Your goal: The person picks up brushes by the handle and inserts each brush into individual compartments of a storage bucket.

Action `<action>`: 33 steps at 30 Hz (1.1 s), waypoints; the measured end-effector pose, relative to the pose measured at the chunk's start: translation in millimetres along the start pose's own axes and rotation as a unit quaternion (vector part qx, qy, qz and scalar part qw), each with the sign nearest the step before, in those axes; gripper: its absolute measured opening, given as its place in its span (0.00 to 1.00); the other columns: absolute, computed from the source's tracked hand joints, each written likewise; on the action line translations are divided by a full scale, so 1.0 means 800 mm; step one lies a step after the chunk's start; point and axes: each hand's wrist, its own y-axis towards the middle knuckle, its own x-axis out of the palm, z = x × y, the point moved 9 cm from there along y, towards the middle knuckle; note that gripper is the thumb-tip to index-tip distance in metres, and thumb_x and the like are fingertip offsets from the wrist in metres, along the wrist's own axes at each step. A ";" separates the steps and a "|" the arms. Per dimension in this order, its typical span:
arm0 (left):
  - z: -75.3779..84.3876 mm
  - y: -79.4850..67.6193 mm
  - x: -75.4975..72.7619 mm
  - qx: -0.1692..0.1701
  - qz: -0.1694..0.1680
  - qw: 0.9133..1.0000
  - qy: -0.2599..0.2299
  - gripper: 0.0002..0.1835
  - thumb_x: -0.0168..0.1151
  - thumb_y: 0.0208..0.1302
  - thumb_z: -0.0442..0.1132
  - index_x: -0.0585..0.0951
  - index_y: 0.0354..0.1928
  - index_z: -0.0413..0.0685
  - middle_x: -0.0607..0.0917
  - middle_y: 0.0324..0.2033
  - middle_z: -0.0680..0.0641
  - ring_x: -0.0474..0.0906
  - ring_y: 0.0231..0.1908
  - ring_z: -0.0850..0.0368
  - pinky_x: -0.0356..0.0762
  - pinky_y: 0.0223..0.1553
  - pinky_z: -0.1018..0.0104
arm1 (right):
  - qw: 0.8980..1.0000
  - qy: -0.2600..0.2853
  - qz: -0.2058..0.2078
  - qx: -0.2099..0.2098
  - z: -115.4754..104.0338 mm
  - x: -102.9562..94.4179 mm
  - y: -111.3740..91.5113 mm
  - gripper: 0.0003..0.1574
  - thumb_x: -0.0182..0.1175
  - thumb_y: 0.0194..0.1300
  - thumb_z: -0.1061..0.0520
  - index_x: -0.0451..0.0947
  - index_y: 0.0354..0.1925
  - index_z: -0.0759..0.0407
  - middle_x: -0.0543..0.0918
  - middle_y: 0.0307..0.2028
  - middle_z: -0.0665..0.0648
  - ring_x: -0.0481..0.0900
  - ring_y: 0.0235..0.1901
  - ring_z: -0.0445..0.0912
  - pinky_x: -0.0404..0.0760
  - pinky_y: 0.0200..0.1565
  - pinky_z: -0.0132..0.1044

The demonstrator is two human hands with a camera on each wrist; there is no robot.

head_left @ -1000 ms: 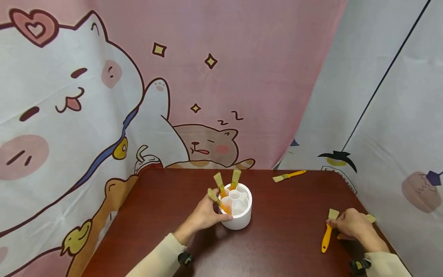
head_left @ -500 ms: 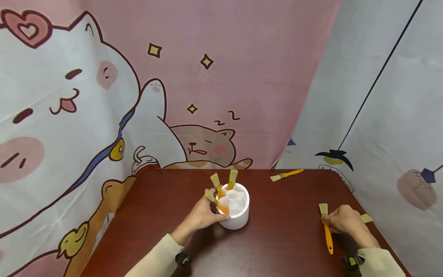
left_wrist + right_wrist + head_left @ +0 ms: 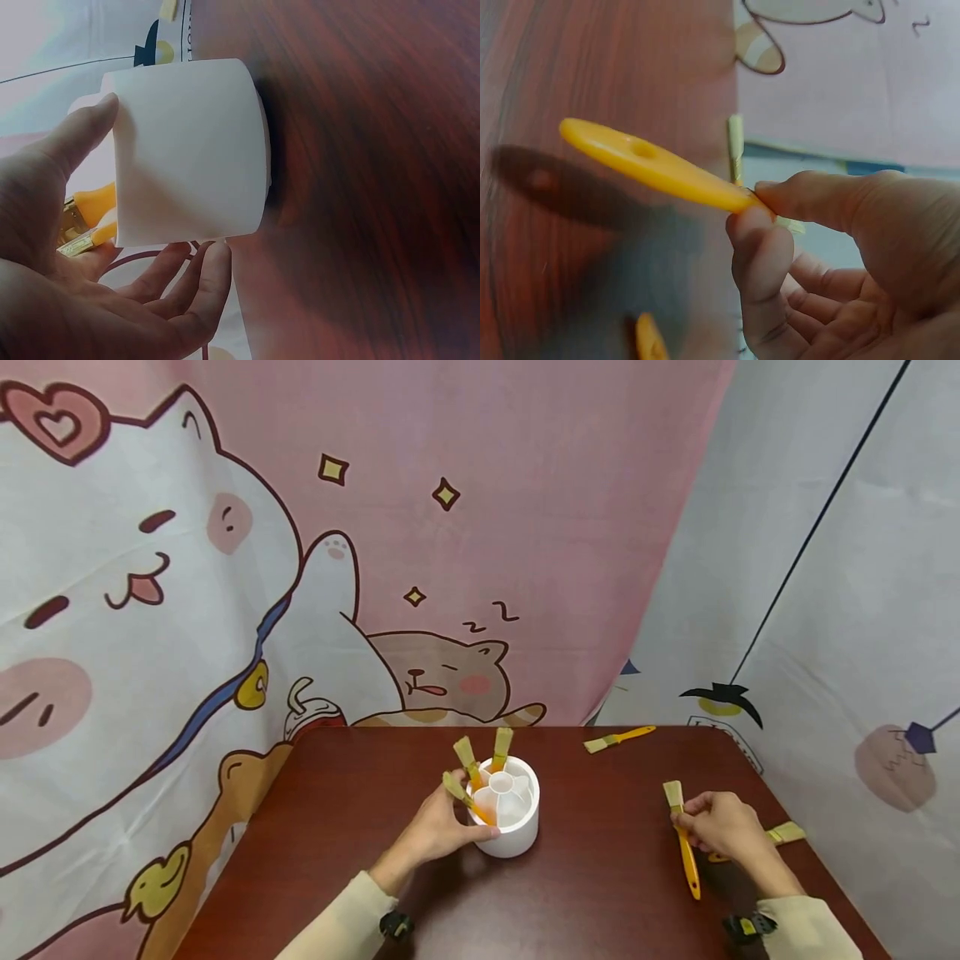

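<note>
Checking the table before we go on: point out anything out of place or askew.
Nothing is spilled or broken. Two brushes lie loose: one near the far edge, another by the right hand, which pinches a third brush. The left hand holds the upright white holder.

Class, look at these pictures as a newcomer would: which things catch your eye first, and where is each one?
First, the white holder at the middle of the dark red table, three yellow-handled brushes standing in it, with the left hand cupped round its side. Next, the right hand pinches a yellow brush near the table's right edge. Behind, a pink cartoon-cat backdrop fills the wall.
</note>
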 end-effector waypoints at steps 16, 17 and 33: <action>-0.004 -0.004 0.005 -0.005 0.015 1.000 0.002 0.51 0.94 0.58 0.53 0.76 0.81 0.52 0.88 0.71 0.45 0.87 0.66 0.44 0.83 0.68 0.39 | 0.990 0.005 0.061 -0.125 -0.128 0.011 -0.048 0.21 0.80 0.77 0.47 0.88 0.52 0.61 0.95 0.37 0.52 0.87 0.30 0.43 0.82 0.30 0.35; -0.005 -0.004 0.005 -0.004 0.016 1.000 -0.001 0.52 0.94 0.58 0.53 0.75 0.81 0.52 0.88 0.72 0.45 0.87 0.67 0.44 0.83 0.68 0.39 | 0.989 0.008 0.063 -0.133 -0.134 0.014 -0.051 0.21 0.81 0.77 0.47 0.88 0.51 0.61 0.95 0.38 0.52 0.86 0.30 0.42 0.83 0.30 0.34; -0.003 -0.004 0.001 0.000 0.015 1.000 0.015 0.52 0.94 0.58 0.53 0.75 0.81 0.51 0.89 0.69 0.44 0.88 0.60 0.48 0.85 0.63 0.43 | 0.974 0.046 0.083 -0.207 -0.204 0.045 -0.073 0.13 0.83 0.74 0.52 0.88 0.46 0.54 0.93 0.36 0.48 0.87 0.33 0.35 0.85 0.35 0.32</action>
